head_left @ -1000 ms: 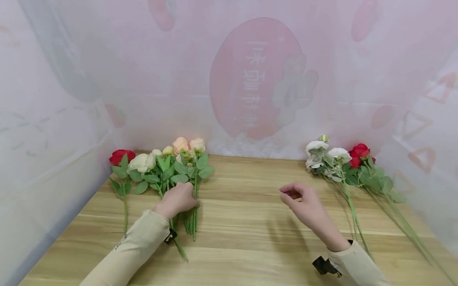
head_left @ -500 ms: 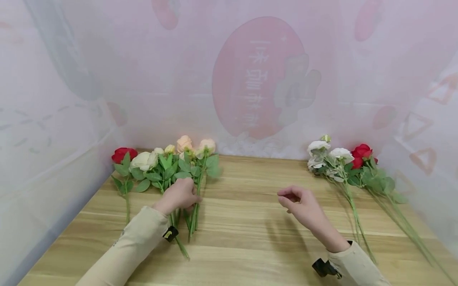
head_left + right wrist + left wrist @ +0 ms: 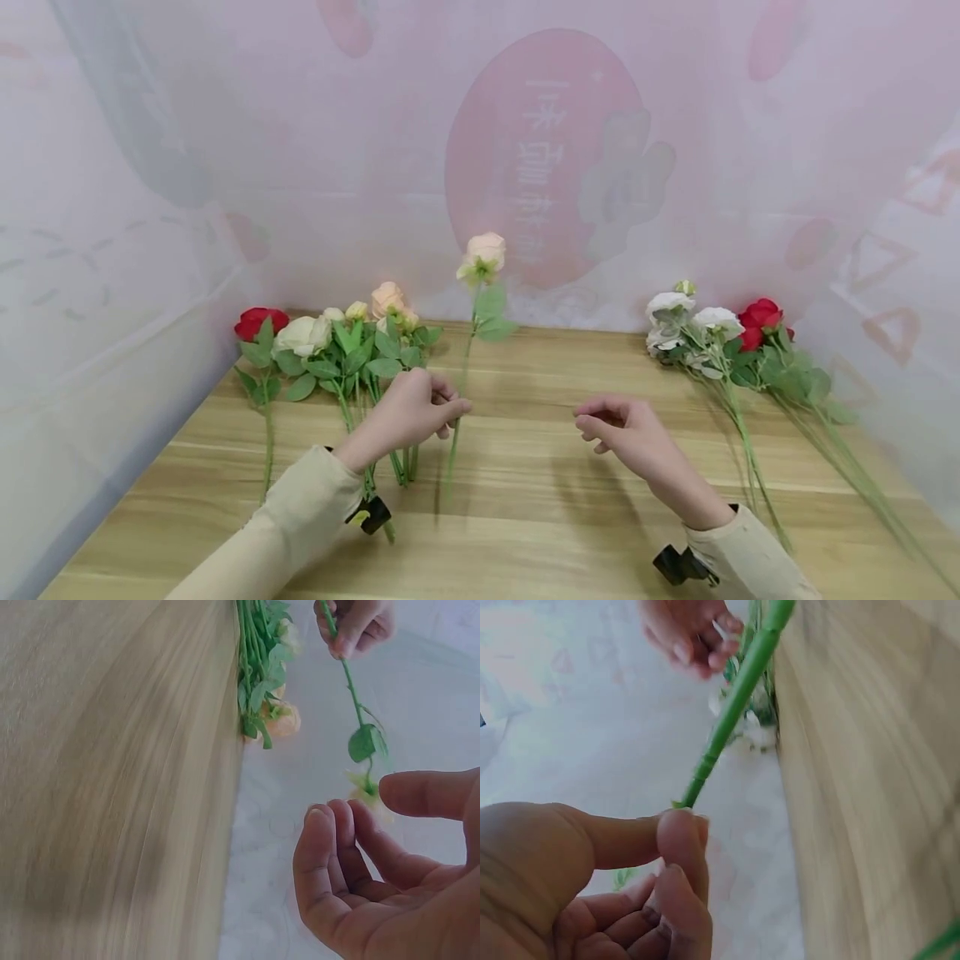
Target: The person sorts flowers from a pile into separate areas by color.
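Thumb and fingertips of my left hand (image 3: 405,410) pinch the green stem of a pale peach rose (image 3: 484,252). The flower stands nearly upright, its head at the top and a leafy sprig just below. In the left wrist view the lower stem (image 3: 739,697) sticks out past the fingertips. My right hand (image 3: 637,435) is held over the table to the right, fingers loosely bent and thumb apart from them, holding nothing. In the right wrist view the rose head (image 3: 367,796) shows partly behind this hand's fingers.
On the wooden table (image 3: 510,533) at left lie a red rose (image 3: 260,323), a cream rose (image 3: 303,336) and another peach rose (image 3: 387,297) among leafy stems. White flowers (image 3: 670,305) and red roses (image 3: 761,315) lie at right. A printed cloth (image 3: 360,208) hangs behind.
My left hand has lifted one peach rose out of the left group and carried it rightward, tilting it upright. My right hand has barely moved.
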The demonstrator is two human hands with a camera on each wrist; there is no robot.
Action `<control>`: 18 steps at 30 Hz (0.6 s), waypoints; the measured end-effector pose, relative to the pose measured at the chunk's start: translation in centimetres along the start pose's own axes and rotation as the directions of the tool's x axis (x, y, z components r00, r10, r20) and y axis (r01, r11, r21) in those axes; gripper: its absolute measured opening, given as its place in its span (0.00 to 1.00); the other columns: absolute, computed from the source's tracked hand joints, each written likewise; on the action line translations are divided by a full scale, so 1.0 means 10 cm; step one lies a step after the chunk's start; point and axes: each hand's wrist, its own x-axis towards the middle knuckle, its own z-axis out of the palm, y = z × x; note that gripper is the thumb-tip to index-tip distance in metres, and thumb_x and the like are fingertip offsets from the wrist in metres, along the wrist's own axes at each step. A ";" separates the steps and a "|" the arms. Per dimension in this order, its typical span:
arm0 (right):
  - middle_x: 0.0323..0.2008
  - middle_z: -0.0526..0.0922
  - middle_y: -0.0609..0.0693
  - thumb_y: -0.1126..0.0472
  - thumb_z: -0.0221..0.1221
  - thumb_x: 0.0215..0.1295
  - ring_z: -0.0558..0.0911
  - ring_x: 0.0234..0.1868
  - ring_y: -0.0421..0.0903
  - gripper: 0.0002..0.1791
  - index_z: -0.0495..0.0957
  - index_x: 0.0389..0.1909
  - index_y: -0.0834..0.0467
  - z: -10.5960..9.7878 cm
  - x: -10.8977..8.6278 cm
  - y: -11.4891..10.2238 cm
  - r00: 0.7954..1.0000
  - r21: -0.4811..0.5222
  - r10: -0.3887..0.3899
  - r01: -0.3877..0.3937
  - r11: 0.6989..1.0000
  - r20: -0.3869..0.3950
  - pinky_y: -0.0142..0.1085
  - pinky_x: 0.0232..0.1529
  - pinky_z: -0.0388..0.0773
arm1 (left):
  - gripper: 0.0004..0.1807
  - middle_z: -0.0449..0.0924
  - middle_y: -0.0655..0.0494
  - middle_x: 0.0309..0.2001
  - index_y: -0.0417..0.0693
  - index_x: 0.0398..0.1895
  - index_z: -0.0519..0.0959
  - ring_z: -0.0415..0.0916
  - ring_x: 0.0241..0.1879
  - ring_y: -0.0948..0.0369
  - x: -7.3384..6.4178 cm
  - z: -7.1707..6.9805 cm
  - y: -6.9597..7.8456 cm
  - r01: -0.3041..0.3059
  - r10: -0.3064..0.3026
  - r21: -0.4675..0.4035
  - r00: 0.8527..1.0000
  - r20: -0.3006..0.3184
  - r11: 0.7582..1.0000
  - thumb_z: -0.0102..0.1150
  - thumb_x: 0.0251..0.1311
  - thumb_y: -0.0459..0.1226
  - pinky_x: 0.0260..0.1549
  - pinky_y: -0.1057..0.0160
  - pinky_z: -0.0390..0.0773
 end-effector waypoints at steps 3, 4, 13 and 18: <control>0.39 0.82 0.55 0.63 0.58 0.70 0.80 0.43 0.58 0.13 0.80 0.50 0.67 0.03 -0.01 -0.03 1.000 0.028 0.007 -0.007 1.000 0.009 0.45 0.39 0.80 | 0.14 0.80 0.57 0.19 0.48 0.23 0.81 0.79 0.19 0.60 -0.05 0.08 0.09 -0.042 0.044 -0.062 0.999 0.027 0.997 0.62 0.67 0.43 0.17 0.63 0.71; 0.39 0.82 0.55 0.62 0.59 0.70 0.80 0.42 0.56 0.14 0.80 0.50 0.67 0.04 -0.02 -0.04 1.000 0.039 0.011 -0.011 0.999 0.008 0.45 0.39 0.80 | 0.14 0.80 0.57 0.20 0.48 0.24 0.81 0.80 0.20 0.60 -0.06 0.12 0.11 -0.059 0.062 -0.079 0.997 0.035 0.995 0.61 0.67 0.43 0.17 0.63 0.73; 0.37 0.83 0.55 0.57 0.59 0.71 0.81 0.39 0.51 0.13 0.84 0.44 0.64 0.20 -0.09 -0.12 0.998 0.090 -0.014 0.008 0.996 0.061 0.39 0.37 0.80 | 0.10 0.81 0.57 0.22 0.46 0.29 0.82 0.80 0.20 0.57 -0.15 0.39 0.27 -0.131 0.137 -0.229 0.990 0.012 0.965 0.64 0.64 0.42 0.16 0.64 0.75; 0.35 0.83 0.55 0.57 0.60 0.70 0.80 0.38 0.51 0.14 0.85 0.43 0.64 0.29 -0.13 -0.15 0.998 0.111 -0.042 0.036 0.993 0.048 0.39 0.37 0.80 | 0.10 0.81 0.59 0.23 0.46 0.31 0.82 0.80 0.20 0.59 -0.21 0.45 0.32 -0.122 0.129 -0.245 0.992 0.013 0.962 0.66 0.63 0.43 0.18 0.63 0.77</control>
